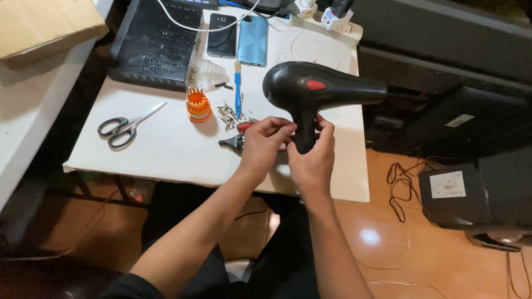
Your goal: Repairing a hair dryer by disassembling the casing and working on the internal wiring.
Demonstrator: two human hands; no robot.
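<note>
A black hair dryer (318,88) with a red switch stands upright over the white table (166,149), nozzle pointing right. My right hand (312,160) grips its handle from below. My left hand (263,145) presses against the handle's left side, fingers curled, holding a screwdriver (235,141) with a black and red grip whose tip points left. A pile of small metal screwdriver bits (228,114) lies just beyond my left hand.
An orange bit holder (198,105), a blue brush (238,88), grey scissors (124,126), two phones (238,37), a black perforated device cover (152,44) and a white console (316,44) lie on the table. Black boxes (471,188) and cables (402,182) sit on the tiled floor at right.
</note>
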